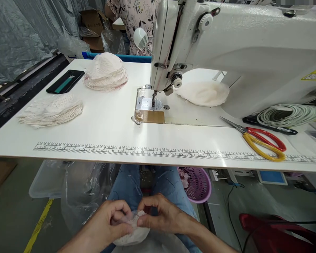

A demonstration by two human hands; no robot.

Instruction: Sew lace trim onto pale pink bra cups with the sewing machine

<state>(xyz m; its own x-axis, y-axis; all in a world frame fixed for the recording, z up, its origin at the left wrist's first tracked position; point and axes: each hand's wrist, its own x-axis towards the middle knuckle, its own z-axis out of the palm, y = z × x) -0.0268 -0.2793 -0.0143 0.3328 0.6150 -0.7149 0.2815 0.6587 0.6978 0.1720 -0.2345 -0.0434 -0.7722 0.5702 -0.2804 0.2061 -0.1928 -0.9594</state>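
Observation:
Over my lap, below the table's front edge, I hold a small whitish fabric piece (pixel 133 236) with a lacy edge. My left hand (pixel 112 222) pinches its left side, thumb against curled fingers. From the other side my right hand (pixel 164 215) grips its upper edge between thumb and fingers. Part of the piece is hidden behind my fingers. Above on the table stands a white sewing machine (pixel 239 38), its needle and presser foot (pixel 153 102) over the metal plate. A cream rounded fabric piece (pixel 206 94) lies under the machine's arm.
On the table's left lie a stack of cream fabric pieces (pixel 105 72), a lacy stack (pixel 51 110) and a phone (pixel 65 82). Scissors (pixel 263 140) and a coil of cord (pixel 292 114) lie right. A purple basket (pixel 200 186) stands below. A person (pixel 139 21) is behind the table.

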